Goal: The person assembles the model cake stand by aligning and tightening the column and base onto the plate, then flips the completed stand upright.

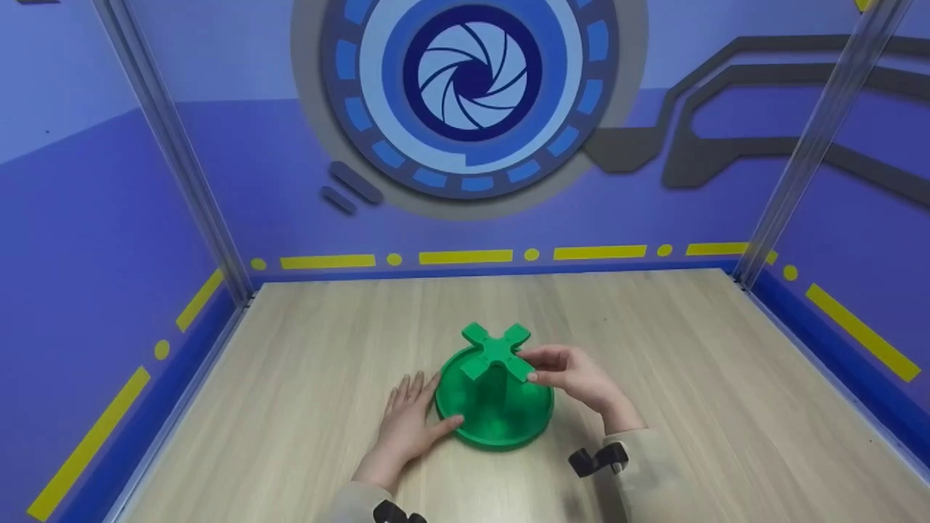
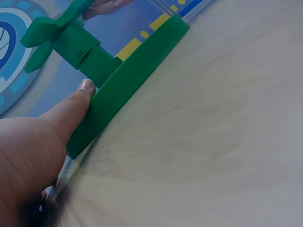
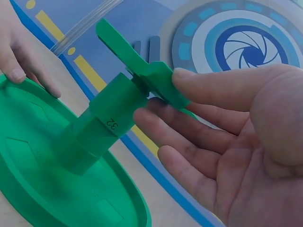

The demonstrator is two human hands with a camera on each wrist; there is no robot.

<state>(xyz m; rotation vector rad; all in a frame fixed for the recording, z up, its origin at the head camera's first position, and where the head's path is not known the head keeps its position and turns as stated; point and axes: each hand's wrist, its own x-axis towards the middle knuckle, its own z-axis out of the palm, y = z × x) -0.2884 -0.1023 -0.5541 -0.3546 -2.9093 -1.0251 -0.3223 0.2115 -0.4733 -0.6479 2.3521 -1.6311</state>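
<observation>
With our left hand (image 1: 407,427), fingers spread apart, we touch the rim of the green round tray (image 1: 501,439) on the worktop (image 1: 290,407). Our right hand (image 1: 579,376) pinches one arm of the green cross-shaped piece (image 1: 497,349) atop the tray's upright post (image 3: 102,125).

Purpose-built booth, lab or studio type; wider building cannot be told; wood-grain bench (image 1: 327,407) bounded by printed blue-violet back panel (image 1: 276,174) and matching side panels (image 1: 80,240); metal posts (image 1: 171,145) at rear corners; back panel bears big aperture-like emblem (image 1: 472,80), dark pipe-like graphics (image 1: 770,74); yellow dashes (image 1: 465,257) and dots (image 1: 394,259) along panel bottoms; black devices (image 1: 609,457) worn at person's wrists
</observation>
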